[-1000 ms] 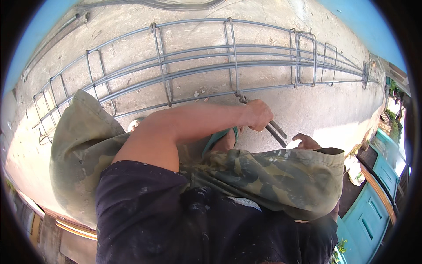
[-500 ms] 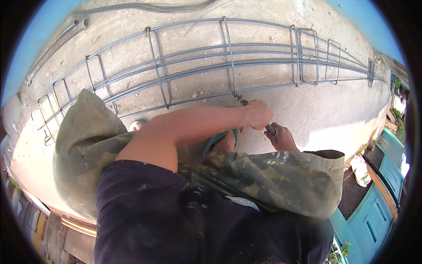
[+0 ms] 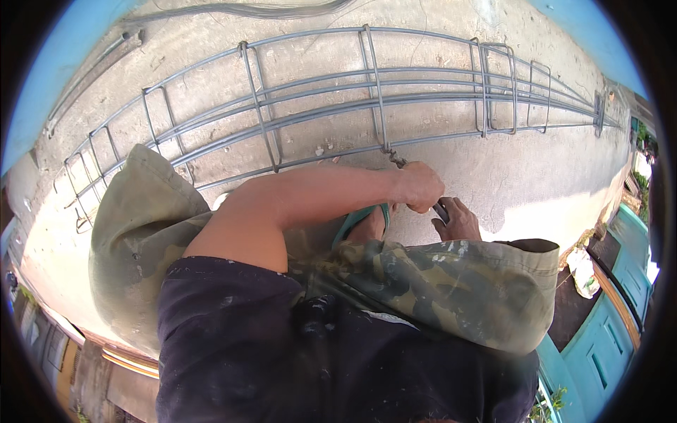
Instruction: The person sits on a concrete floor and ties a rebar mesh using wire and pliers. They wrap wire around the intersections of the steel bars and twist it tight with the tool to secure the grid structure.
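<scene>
My left hand [image 3: 421,186] reaches across from the left, its fingers wrapped round a dark metal hand tool [image 3: 441,210]. The tool's far end meets the near bar of a long rebar cage [image 3: 324,100], beside the foot of a square stirrup [image 3: 376,92]. My left hand hides the tool's middle, and its exact kind is unclear. Closed round the tool's near end is my right hand [image 3: 460,221], thumb on one side and fingers on the other. The cage lies across the concrete, with several stirrups along its bars.
My sandalled foot [image 3: 368,229] is just under the left forearm, between my camouflage-clad knees [image 3: 458,282]. Thin dark rods [image 3: 268,11] lie beyond the cage. A turquoise panelled gate [image 3: 603,345] and a white bag [image 3: 581,273] are at the right.
The whole view has shifted slightly, moving the cage and hands a little rightward in the picture. My right fingers have shifted slightly at the tool's end; my left hand keeps its grip.
</scene>
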Demonstrator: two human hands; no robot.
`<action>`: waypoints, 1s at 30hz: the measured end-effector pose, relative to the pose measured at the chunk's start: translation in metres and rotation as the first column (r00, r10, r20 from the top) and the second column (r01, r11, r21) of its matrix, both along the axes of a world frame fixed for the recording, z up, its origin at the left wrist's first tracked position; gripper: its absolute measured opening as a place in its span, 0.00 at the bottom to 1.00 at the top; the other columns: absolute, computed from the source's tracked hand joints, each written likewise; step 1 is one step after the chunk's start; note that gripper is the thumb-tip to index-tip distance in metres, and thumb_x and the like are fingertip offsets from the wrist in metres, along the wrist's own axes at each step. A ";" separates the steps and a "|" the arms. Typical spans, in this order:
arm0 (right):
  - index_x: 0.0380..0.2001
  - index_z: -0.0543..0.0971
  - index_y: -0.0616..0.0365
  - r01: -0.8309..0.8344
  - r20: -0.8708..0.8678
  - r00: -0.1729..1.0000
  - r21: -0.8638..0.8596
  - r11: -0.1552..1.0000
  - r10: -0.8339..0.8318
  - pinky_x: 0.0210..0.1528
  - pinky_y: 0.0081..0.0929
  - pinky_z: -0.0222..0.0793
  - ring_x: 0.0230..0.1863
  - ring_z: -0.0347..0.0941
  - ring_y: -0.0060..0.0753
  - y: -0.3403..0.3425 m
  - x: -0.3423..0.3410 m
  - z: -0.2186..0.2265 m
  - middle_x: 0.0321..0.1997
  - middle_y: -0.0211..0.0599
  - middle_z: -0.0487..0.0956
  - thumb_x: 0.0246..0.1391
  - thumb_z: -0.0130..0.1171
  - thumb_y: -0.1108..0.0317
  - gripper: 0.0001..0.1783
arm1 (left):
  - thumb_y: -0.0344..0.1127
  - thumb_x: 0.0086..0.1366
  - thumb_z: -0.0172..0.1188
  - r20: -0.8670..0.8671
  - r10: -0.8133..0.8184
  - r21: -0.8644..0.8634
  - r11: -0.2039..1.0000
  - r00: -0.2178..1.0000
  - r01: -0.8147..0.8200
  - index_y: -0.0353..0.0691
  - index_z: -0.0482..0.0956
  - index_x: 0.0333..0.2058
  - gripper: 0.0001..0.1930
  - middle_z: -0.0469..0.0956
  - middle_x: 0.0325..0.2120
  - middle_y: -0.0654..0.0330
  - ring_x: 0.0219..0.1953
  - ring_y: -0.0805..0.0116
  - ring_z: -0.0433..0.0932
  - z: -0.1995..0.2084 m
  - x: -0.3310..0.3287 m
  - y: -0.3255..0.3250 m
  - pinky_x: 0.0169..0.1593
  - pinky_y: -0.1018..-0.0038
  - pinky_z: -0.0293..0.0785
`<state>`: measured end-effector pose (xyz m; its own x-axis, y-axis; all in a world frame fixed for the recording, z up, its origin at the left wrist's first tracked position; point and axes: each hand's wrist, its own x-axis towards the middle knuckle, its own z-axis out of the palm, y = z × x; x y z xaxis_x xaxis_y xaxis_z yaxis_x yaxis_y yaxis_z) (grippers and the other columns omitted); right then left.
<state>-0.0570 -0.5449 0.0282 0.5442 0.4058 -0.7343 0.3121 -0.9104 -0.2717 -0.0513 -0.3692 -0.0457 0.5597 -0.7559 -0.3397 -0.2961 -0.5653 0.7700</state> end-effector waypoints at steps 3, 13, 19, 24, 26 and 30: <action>0.41 0.79 0.60 0.305 -0.502 0.800 -0.134 0.943 -0.330 0.43 0.39 0.69 0.38 0.74 0.39 -0.005 0.013 -0.011 0.36 0.40 0.79 0.49 0.67 0.59 0.19 | 0.32 0.54 0.59 0.497 0.217 -0.258 0.962 0.840 -0.095 0.37 0.82 0.36 0.11 0.84 0.29 0.51 0.36 0.54 0.84 -0.021 -0.028 0.004 0.38 0.59 0.79; 0.52 0.72 0.61 -0.066 0.371 0.926 -0.031 0.997 0.073 0.44 0.43 0.72 0.39 0.78 0.49 -0.003 -0.021 -0.015 0.37 0.46 0.79 0.52 0.66 0.59 0.27 | 0.31 0.52 0.61 0.116 -0.029 -0.042 0.999 0.993 0.034 0.37 0.81 0.37 0.12 0.84 0.28 0.50 0.37 0.53 0.84 -0.012 0.006 -0.007 0.37 0.60 0.78; 0.43 0.73 0.61 0.209 -0.216 0.954 -0.030 0.978 -0.210 0.38 0.46 0.73 0.36 0.78 0.57 -0.009 -0.019 -0.032 0.34 0.51 0.79 0.53 0.62 0.66 0.17 | 0.28 0.50 0.62 0.588 0.382 -0.452 0.886 0.713 -0.102 0.36 0.78 0.39 0.14 0.79 0.30 0.52 0.36 0.54 0.80 -0.023 -0.045 0.016 0.41 0.62 0.77; 0.37 0.70 0.59 0.295 0.010 0.951 0.281 0.913 -0.310 0.34 0.47 0.72 0.33 0.77 0.62 -0.023 -0.049 -0.099 0.30 0.52 0.77 0.53 0.61 0.69 0.12 | 0.36 0.58 0.61 0.151 0.767 -0.403 0.624 0.624 -0.670 0.36 0.76 0.34 0.10 0.77 0.26 0.53 0.30 0.55 0.79 -0.014 -0.040 0.099 0.37 0.63 0.76; 0.36 0.69 0.59 0.282 0.104 0.937 0.342 0.896 -0.335 0.34 0.49 0.70 0.34 0.74 0.66 -0.028 -0.052 -0.119 0.30 0.53 0.77 0.53 0.62 0.68 0.13 | 0.42 0.64 0.57 -0.072 0.850 -0.100 0.514 0.521 -0.852 0.35 0.77 0.35 0.14 0.79 0.23 0.53 0.27 0.55 0.80 -0.023 -0.030 0.123 0.37 0.62 0.76; 0.39 0.71 0.60 0.295 -0.009 0.952 0.290 0.910 -0.306 0.31 0.42 0.69 0.30 0.74 0.57 -0.020 -0.045 -0.099 0.28 0.52 0.75 0.49 0.63 0.71 0.15 | 0.45 0.70 0.49 -0.402 0.847 0.039 0.395 0.347 -0.918 0.34 0.79 0.35 0.19 0.80 0.22 0.53 0.26 0.61 0.81 -0.037 -0.021 0.123 0.34 0.64 0.75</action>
